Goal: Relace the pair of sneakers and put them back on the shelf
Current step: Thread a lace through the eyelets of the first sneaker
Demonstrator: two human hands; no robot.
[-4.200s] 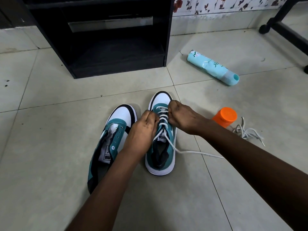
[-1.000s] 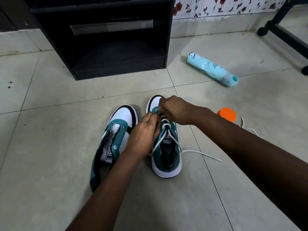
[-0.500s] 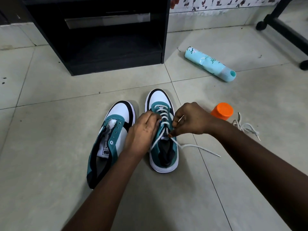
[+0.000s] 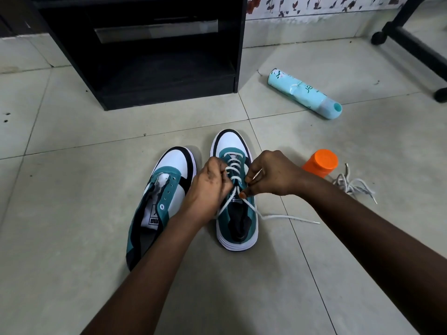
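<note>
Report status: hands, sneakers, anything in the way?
Both hands, left hand and right hand, pinch lace on right sneaker. Left sneaker unlaced. Shelf unobstructed.

A white tongue label is showing inside the unlaced left sneaker (image 4: 159,201), and on it the block letters "PUMA" are reading upside down beneath a dark leaping-cat logo. On the laced right sneaker (image 4: 235,213), a similar white tongue label is peeking out just below the fingers, but its lettering is lying mostly hidden and too small to read. Far to the right on the floor, the pale blue spray can (image 4: 304,93) is carrying dark green cursive script along its side; only something like "Jo" is coming through, the rest staying unclear. Nothing else is bearing readable text.
</note>
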